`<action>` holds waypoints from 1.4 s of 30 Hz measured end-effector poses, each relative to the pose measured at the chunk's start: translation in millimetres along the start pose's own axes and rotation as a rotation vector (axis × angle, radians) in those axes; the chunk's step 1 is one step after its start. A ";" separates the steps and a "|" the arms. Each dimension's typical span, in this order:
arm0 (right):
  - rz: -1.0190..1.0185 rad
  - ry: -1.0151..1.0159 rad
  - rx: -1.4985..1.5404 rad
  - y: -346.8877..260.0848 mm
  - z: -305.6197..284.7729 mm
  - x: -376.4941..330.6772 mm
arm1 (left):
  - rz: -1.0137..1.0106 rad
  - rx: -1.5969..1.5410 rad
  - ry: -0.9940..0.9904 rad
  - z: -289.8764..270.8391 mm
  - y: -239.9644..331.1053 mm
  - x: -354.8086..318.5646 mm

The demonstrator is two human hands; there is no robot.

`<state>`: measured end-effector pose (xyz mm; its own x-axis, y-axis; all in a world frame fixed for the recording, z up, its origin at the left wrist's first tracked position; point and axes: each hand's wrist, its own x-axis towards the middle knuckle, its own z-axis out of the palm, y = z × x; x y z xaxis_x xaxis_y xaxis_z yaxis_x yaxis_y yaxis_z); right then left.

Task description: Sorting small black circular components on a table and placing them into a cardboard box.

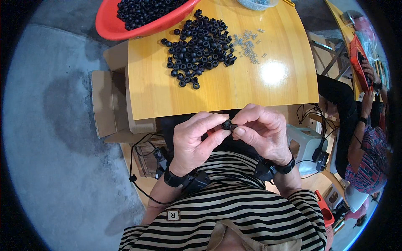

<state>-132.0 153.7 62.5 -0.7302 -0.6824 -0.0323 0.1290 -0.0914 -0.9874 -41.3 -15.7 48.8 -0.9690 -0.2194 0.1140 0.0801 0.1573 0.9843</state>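
Observation:
Between both hands, just in front of the table's near edge, is a small black round plastic part (227, 124). My left hand (196, 140) pinches it with thumb and forefinger. From the other side, the thumb and forefinger of my right hand (263, 133) close on its edge; whether a second small piece sits between those fingertips is hidden. A heap of similar black ring-like parts (197, 48) lies on the yellow wooden table (176, 102). Small metal springs (250, 47) are scattered to the right of that heap.
A red basin (109, 25) full of black parts stands at the far left, and a clear tub (259, 4) at the far edge. Below the table's left side is a cardboard box (102, 100). At right, another person's hands work at a red basket (359, 62). Cables (133, 167) hang nearby.

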 end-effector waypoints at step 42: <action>-0.143 0.023 0.052 24.5 -8.3 0.0 | -0.095 -0.228 -0.012 -1.6 -9.1 -0.9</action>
<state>-134.4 157.5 37.0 -0.7587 -0.6431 0.1043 0.0569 -0.2248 -0.9727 -40.8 -18.5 39.9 -0.9772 -0.2116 0.0189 0.0377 -0.0851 0.9957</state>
